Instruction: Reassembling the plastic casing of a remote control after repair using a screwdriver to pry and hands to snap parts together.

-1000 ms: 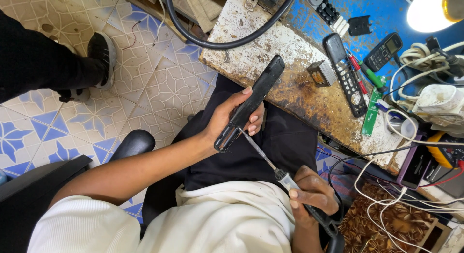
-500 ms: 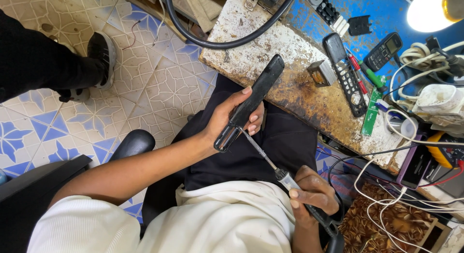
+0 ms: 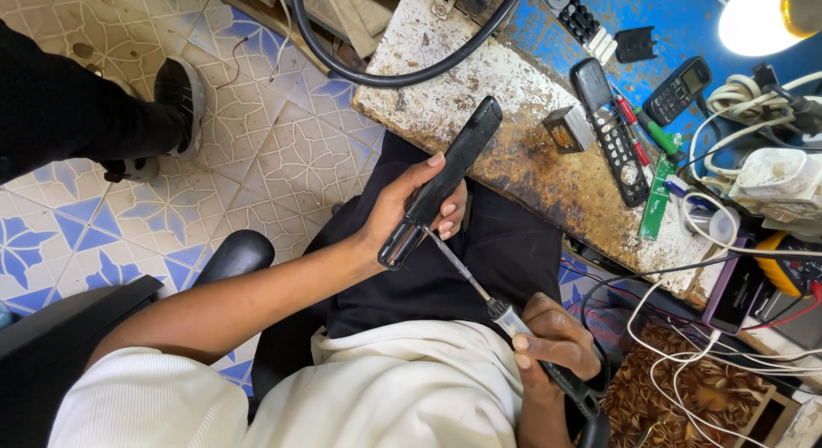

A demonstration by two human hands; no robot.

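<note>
The left hand (image 3: 407,210) wraps closed around a long black remote casing (image 3: 441,183) held over the lap; the right hand (image 3: 555,344) grips a screwdriver (image 3: 479,294) whose tip meets the casing just below the left fingers

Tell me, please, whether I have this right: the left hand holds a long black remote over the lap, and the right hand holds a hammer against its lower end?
Not quite. The head view shows the left hand holding the long black remote over the lap, but the right hand holds a screwdriver, not a hammer; its thin shaft reaches up to the remote's lower end.
</note>
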